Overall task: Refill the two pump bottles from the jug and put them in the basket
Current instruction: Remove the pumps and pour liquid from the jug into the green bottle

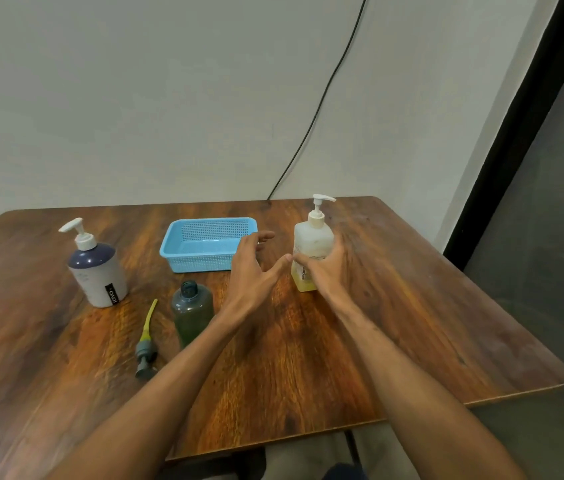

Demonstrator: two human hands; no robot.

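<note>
Right of basket [201,263]: right hand [325,271] grips clear pump bottle [310,237]; left hand [253,268] spread, holding nothing. Before basket: green bottle [192,311] uncapped, pump [145,348] alongside. Neither basketed; likely early.

Both arms were bare; the left hand [251,268] perhaps wore a ring [258,243], blurred; dark cloth [343,473] showed below.

The left hand [252,268] hides a corner of the basket [197,262]; the label on the clear pump bottle [310,237] is unreadable.
</note>
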